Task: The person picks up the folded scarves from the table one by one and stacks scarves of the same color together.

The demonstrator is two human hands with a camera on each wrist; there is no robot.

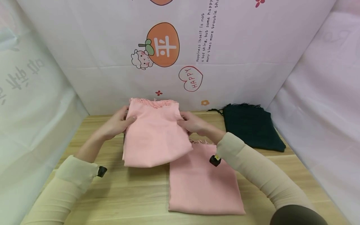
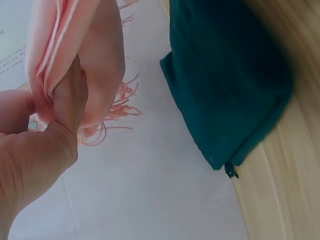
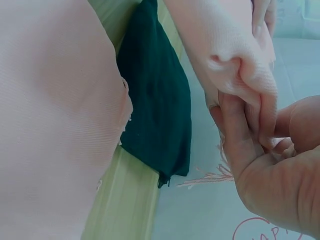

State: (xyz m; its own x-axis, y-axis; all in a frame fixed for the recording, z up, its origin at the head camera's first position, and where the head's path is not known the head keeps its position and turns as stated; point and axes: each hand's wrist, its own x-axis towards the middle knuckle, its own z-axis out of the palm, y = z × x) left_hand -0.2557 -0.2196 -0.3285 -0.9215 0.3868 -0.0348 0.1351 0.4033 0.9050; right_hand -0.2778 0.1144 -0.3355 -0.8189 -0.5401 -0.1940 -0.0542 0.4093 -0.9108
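Note:
Both hands hold up a folded pink scarf (image 1: 154, 134) by its two sides, with its fringe at the far end. My left hand (image 1: 116, 125) pinches the left side between thumb and fingers. On the opposite side, my right hand (image 1: 194, 122) grips the other edge, its fingers tucked under the folded layers in the right wrist view. A second folded pink scarf (image 1: 205, 184) lies on the table, nearer and to the right. Dark green folded cloth (image 2: 225, 75) shows beneath the raised scarf in the left wrist view; the head view mostly hides it.
Another dark green folded scarf (image 1: 250, 128) with fringe lies at the back right of the wooden table (image 1: 135, 197). A white printed cloth (image 1: 112, 62) stands as a wall behind, with white cloth sides left and right.

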